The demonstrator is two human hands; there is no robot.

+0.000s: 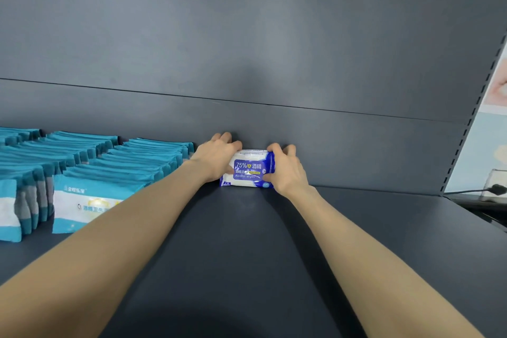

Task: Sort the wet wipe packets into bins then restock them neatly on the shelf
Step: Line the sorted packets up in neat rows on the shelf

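A blue and white alcohol wipes packet [249,169] stands upright on the dark shelf [356,241], close against the back panel. My left hand [214,158] grips its left end, fingers curled over the top. My right hand [285,169] grips its right end the same way. Both arms reach forward across the shelf board.
Rows of teal and white wipe packets [90,173] stand upright on the left part of the shelf, right up to my left hand. A slotted upright [466,129] bounds the shelf on the right, with a cable [491,190] beyond it.
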